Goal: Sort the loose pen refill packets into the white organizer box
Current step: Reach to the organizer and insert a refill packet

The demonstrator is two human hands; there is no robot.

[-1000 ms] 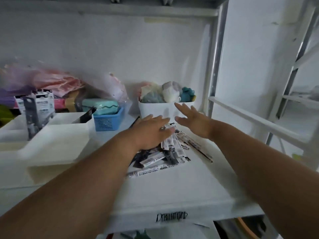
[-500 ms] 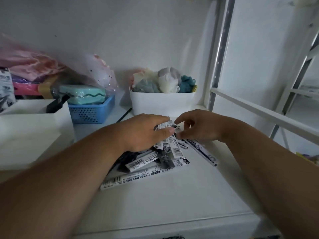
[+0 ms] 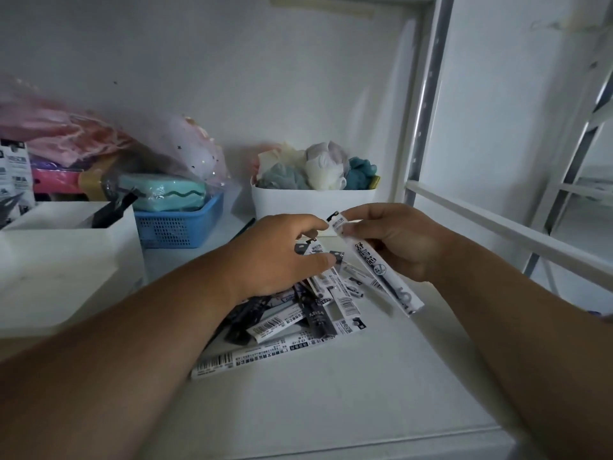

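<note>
A heap of loose pen refill packets [image 3: 298, 322], long, white and black with barcodes, lies on the white shelf [image 3: 331, 400]. My right hand [image 3: 398, 240] pinches one white refill packet [image 3: 374, 267] by its top end and holds it lifted and slanted above the heap. My left hand [image 3: 282, 257] rests on the heap's far side, with thumb and fingers closing on the top of a packet there. The white organizer box [image 3: 63, 260] stands at the left, with a few packets upright in its far compartments.
A blue mesh basket [image 3: 179, 224] with a mint-green case sits behind the organizer. A white bin [image 3: 311, 202] of pastel soft balls stands at the back wall. Pink bags are piled at far left. A white rail [image 3: 497, 227] and metal upright bound the right side.
My right hand has closed on one packet and lifted it off the heap. My left hand has stayed on the pile, curling its fingers. The view has moved closer.
</note>
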